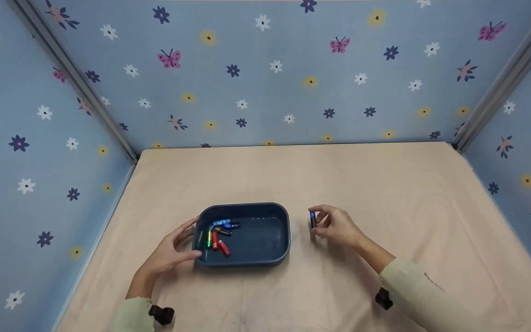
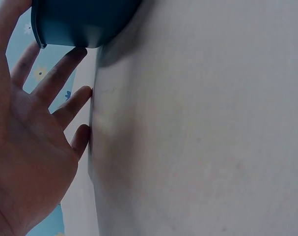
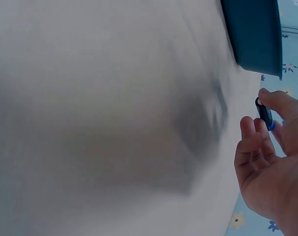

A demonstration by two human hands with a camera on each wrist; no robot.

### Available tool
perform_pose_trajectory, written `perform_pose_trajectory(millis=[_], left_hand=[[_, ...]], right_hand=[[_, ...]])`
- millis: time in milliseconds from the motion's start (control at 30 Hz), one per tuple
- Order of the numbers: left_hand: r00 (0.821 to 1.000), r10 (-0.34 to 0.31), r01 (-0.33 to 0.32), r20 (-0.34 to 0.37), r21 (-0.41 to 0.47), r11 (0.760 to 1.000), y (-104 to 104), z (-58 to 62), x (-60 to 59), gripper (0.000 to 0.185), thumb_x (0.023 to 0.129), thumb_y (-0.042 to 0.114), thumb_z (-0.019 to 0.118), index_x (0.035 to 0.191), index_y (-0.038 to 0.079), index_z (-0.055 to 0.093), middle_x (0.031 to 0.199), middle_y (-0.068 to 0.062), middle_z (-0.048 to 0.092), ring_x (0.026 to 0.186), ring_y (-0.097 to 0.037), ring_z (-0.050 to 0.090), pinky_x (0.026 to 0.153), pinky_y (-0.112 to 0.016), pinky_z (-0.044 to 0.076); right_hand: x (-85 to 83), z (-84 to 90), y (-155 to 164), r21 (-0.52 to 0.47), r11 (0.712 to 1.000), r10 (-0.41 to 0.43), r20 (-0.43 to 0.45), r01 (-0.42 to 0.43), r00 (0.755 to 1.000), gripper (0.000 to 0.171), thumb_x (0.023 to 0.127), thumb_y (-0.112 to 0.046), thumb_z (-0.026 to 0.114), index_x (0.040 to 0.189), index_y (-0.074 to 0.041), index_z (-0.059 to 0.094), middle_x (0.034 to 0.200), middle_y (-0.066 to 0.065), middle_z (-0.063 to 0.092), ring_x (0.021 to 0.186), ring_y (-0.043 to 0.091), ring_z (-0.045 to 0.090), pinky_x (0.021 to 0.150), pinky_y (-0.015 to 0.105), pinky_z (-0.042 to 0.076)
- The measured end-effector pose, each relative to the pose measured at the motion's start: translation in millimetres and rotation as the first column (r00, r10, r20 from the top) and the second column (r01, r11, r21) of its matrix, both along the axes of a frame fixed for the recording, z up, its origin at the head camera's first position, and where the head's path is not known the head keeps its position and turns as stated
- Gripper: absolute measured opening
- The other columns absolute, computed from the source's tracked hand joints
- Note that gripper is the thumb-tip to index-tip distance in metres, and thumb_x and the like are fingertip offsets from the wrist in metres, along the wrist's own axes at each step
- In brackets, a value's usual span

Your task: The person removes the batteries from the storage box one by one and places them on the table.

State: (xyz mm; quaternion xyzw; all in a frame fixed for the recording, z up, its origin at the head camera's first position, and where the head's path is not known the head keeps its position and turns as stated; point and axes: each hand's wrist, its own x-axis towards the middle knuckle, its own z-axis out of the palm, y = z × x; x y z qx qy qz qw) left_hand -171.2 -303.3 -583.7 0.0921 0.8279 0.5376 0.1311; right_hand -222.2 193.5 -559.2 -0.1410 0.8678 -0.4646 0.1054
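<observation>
Your right hand [image 1: 337, 226] pinches a dark battery [image 1: 313, 220] between thumb and fingertips, just right of the blue tray [image 1: 280, 216], above the table [image 1: 385, 184]. Your left hand [image 1: 171, 251] lies open, fingers straight against the tray's left wall, gripping nothing. Keep that brace firm, carry the battery over the rim and let go low beside the batteries [image 1: 219, 235] already in the tray.

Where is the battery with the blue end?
In the head view, the battery is pinched in the right hand, just right of the blue tray.
</observation>
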Motion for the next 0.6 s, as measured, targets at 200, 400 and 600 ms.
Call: perform_pose_trajectory(millis=[200, 400, 600], left_hand=[[1.0, 0.009, -0.009, 0.007, -0.024, 1.0, 0, -0.4, 0.3, 0.095, 0.098, 0.021, 0.087, 0.178, 0.021, 0.036, 0.18, -0.023, 0.044, 0.168, -0.051, 0.041, 0.137, -0.074, 0.027], [1.0, 0.003, -0.003, 0.006, -0.029, 1.0, 0, 0.3, 0.7, 0.095, 0.098, 0.02, 0.087, 0.178, 0.021, 0.035, 0.181, -0.024, 0.041, 0.167, -0.052, 0.041, 0.136, -0.075, 0.028], [1.0, -0.01, 0.011, -0.017, 0.017, 1.0, -1, -1.6, 0.9, 0.093, 0.099, 0.012, 0.085, 0.178, 0.018, 0.036, 0.18, -0.024, 0.043, 0.167, -0.051, 0.043, 0.138, -0.048, 0.039]], right_hand=[[3.2, -12.1, 0, 0.021, 1.0, -0.009, 0.018, 0.009, 1.0, 0.056, 0.092, 0.002, 0.085, 0.145, 0.002, 0.07, 0.11, 0.018, 0.074, 0.091, 0.017, 0.064, 0.077, 0.023, 0.05], [2.5, -18.6, -2, 0.036, 0.998, -0.059, 0.052, 0.057, 0.997, 0.056, 0.092, 0.002, 0.085, 0.146, 0.0, 0.071, 0.11, 0.014, 0.072, 0.096, 0.02, 0.063, 0.079, 0.025, 0.049], [0.3, -20.7, -6, 0.062, 0.997, -0.052, 0.052, 0.049, 0.997, 0.055, 0.091, 0.001, 0.086, 0.144, 0.002, 0.071, 0.107, 0.013, 0.072, 0.095, 0.019, 0.062, 0.076, 0.023, 0.05]])
